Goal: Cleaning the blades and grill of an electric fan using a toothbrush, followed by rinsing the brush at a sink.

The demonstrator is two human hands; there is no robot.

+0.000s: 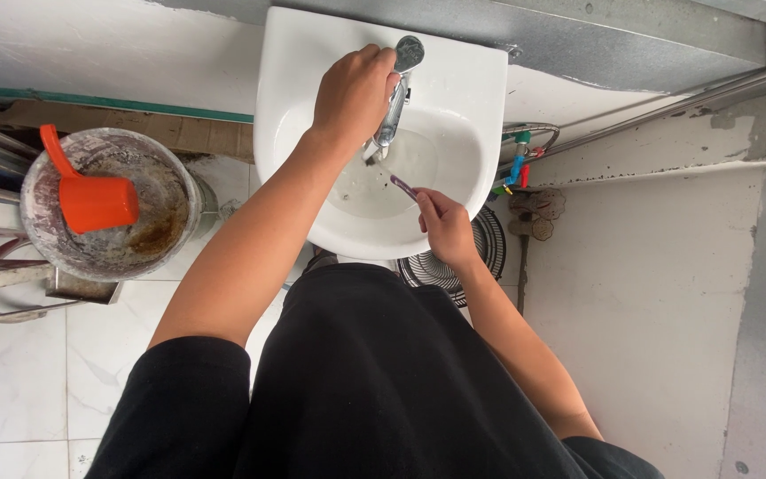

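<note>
over the white sink (290,80), the left hand (354,93) is wrapped around the chrome tap (394,102) while the right hand (445,226) pinches a purple toothbrush (402,186) just under the spout, above the basin.

A white basin (294,80) carries a chrome tap (394,106) under the left grip (355,93). Left of that grip, a dirty bucket (42,226) stands on the tiled floor (11,381), holding an orange scoop (95,200).
</note>
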